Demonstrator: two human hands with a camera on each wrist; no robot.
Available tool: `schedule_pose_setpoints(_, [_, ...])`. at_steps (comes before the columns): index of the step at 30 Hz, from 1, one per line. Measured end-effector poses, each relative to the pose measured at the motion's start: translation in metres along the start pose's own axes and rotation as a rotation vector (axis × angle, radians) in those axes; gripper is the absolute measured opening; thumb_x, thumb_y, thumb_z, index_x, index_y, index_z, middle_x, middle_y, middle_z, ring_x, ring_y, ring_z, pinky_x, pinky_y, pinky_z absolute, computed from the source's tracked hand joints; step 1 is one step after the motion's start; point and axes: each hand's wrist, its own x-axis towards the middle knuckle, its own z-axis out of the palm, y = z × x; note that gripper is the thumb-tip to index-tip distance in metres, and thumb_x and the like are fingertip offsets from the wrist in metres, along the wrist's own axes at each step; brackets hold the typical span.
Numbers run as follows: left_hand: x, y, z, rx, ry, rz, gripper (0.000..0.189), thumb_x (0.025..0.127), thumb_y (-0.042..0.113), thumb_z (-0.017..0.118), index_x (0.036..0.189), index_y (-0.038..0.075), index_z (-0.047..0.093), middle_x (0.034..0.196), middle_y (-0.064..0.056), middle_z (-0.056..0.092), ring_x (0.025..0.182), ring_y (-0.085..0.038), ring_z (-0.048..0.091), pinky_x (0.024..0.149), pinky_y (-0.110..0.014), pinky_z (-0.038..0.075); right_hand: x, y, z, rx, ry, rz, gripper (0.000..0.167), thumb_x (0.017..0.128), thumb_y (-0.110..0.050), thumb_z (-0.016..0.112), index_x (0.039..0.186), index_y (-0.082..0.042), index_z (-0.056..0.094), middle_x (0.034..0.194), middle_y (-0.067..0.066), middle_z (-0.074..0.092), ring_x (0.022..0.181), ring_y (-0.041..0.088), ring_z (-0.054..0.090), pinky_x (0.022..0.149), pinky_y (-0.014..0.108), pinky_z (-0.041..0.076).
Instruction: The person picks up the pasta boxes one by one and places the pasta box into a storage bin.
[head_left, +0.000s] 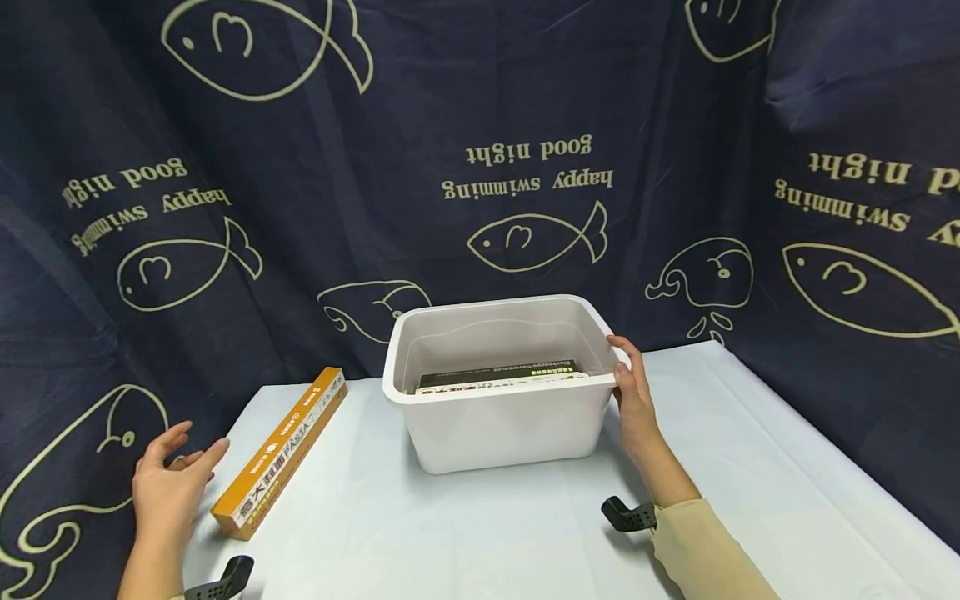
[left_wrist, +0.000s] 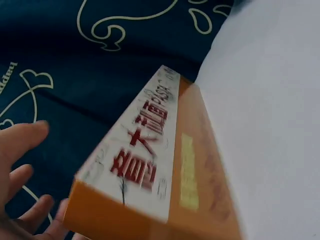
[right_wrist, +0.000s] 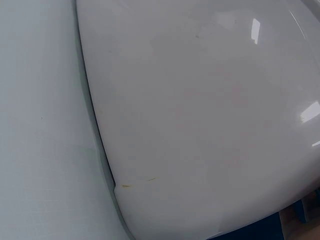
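Note:
A long orange and white pasta box (head_left: 281, 454) lies on the table at the left, slanting away. My left hand (head_left: 171, 485) hovers beside its near end with fingers spread and relaxed. In the left wrist view its lower fingertips (left_wrist: 40, 212) come close to the end of the box; whether they touch cannot be told. A white plastic bin (head_left: 510, 429) stands mid-table, and my right hand (head_left: 636, 404) grips its rim at the right corner. Inside the bin lie a dark box (head_left: 498, 374) and a white package with red print (head_left: 457, 387), mostly hidden by the front wall.
A pale cloth covers the table (head_left: 360, 517). Dark blue curtains (head_left: 420, 167) with fish and whale drawings hang behind and at both sides, close behind the bin. Each wrist wears a black mount (head_left: 630, 514). The bin's glossy wall (right_wrist: 200, 110) fills most of the right wrist view.

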Motion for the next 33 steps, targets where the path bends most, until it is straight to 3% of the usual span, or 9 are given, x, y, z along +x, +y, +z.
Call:
schedule_pose_setpoints(3, [0.001,-0.004,0.003,0.19,-0.134,0.019,0.084,0.087,0.037,0.076,0.157,0.021,0.032,0.156,-0.011,0.036,0.119,-0.023,0.056,0.086,-0.031,0.054,0.001,0.0,0.0,-0.001,-0.001,0.001,0.053,0.1,-0.034,0.033,0.151,-0.018,0.032,0.152,-0.002,0.037,0.134,0.014,0.037,0.113,0.04,0.022])
schedule_pose_setpoints(5, [0.003,-0.007,0.004,0.267,-0.23,0.034,0.091,0.088,0.044,0.073,0.159,0.015,0.024,0.162,-0.024,0.024,0.133,-0.043,0.046,0.099,-0.049,0.048,0.0,0.001,0.0,-0.005,-0.001,0.004,0.053,0.1,-0.034,0.033,0.151,-0.018,0.032,0.152,-0.002,0.037,0.134,0.013,0.037,0.114,0.04,0.022])
schedule_pose_setpoints(7, [0.004,-0.01,0.003,0.298,-0.324,0.023,0.096,0.089,0.051,0.069,0.16,0.011,0.019,0.161,-0.029,0.021,0.139,-0.051,0.036,0.106,-0.06,0.038,0.0,0.001,0.0,-0.01,-0.002,0.008,0.053,0.1,-0.034,0.033,0.151,-0.018,0.032,0.152,-0.002,0.037,0.134,0.013,0.037,0.114,0.041,0.022])
schedule_pose_setpoints(13, [0.008,-0.011,-0.003,0.383,-0.656,0.032,0.094,0.096,0.06,0.053,0.16,0.008,0.009,0.16,-0.033,0.017,0.137,-0.05,0.037,0.099,-0.05,0.044,0.0,0.0,0.0,-0.006,-0.002,0.009,0.053,0.1,-0.035,0.034,0.151,-0.02,0.032,0.152,-0.003,0.037,0.134,0.013,0.037,0.115,0.042,0.021])
schedule_pose_setpoints(17, [0.007,-0.01,-0.004,0.396,-0.815,0.079,0.093,0.096,0.048,0.062,0.16,0.008,0.007,0.158,-0.035,0.017,0.135,-0.054,0.04,0.094,-0.047,0.051,0.001,0.0,0.0,0.0,-0.004,0.008,0.054,0.099,-0.036,0.034,0.151,-0.02,0.032,0.152,-0.003,0.037,0.135,0.013,0.036,0.117,0.044,0.02])
schedule_pose_setpoints(20, [0.004,-0.01,-0.004,0.392,-0.853,0.098,0.096,0.092,0.037,0.07,0.16,0.009,0.008,0.156,-0.037,0.02,0.129,-0.053,0.046,0.09,-0.046,0.053,0.001,0.001,-0.001,0.005,-0.005,0.01,0.054,0.099,-0.036,0.034,0.15,-0.02,0.032,0.152,-0.003,0.036,0.135,0.013,0.036,0.118,0.046,0.018])
schedule_pose_setpoints(25, [0.005,-0.011,-0.004,0.418,-0.833,0.123,0.097,0.089,0.028,0.074,0.16,0.011,0.01,0.152,-0.038,0.03,0.124,-0.042,0.053,0.09,-0.045,0.051,0.001,0.0,0.0,0.003,0.0,0.019,0.054,0.099,-0.037,0.034,0.15,-0.02,0.032,0.151,-0.002,0.037,0.134,0.012,0.037,0.117,0.045,0.019])
schedule_pose_setpoints(29, [0.008,-0.012,-0.005,0.444,-0.774,0.177,0.093,0.089,0.02,0.073,0.16,0.011,0.014,0.147,-0.036,0.041,0.116,-0.032,0.059,0.086,-0.037,0.049,0.0,-0.001,0.001,0.003,0.001,0.017,0.055,0.099,-0.037,0.034,0.15,-0.019,0.032,0.152,-0.002,0.037,0.134,0.012,0.037,0.116,0.043,0.021])
schedule_pose_setpoints(33, [0.009,-0.013,-0.007,0.452,-0.687,0.226,0.084,0.088,0.014,0.072,0.157,0.008,0.024,0.143,-0.036,0.045,0.114,-0.032,0.06,0.079,-0.029,0.048,0.001,0.0,0.0,0.003,0.002,0.014,0.054,0.099,-0.036,0.034,0.15,-0.02,0.032,0.151,-0.003,0.037,0.134,0.012,0.037,0.116,0.043,0.02])
